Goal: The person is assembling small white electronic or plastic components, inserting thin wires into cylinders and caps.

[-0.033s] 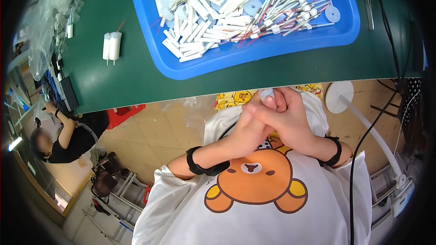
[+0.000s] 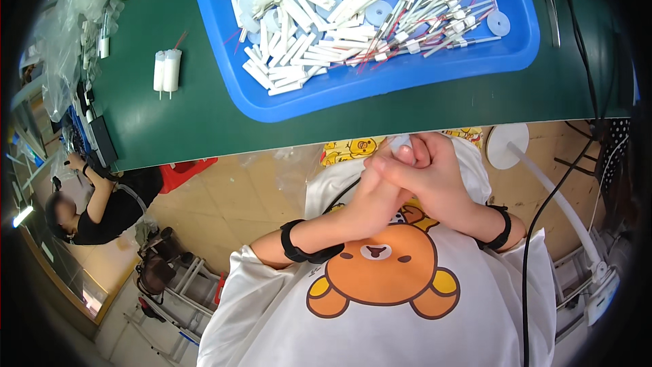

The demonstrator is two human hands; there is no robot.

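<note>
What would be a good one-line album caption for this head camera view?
Both hands, left hand and right hand, clasp a small white part below a blue tray of white tubes.

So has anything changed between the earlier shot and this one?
Nothing visibly changed. Both hands, left hand and right hand, are clasped together in front of the chest around a small white piece, below the edge of the green table. The blue tray of white parts and the two white cylinders lie where they were.

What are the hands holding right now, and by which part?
Both hands, left hand and right hand, close together around a small white part; only its tip shows, so the exact grip cannot be told.
</note>
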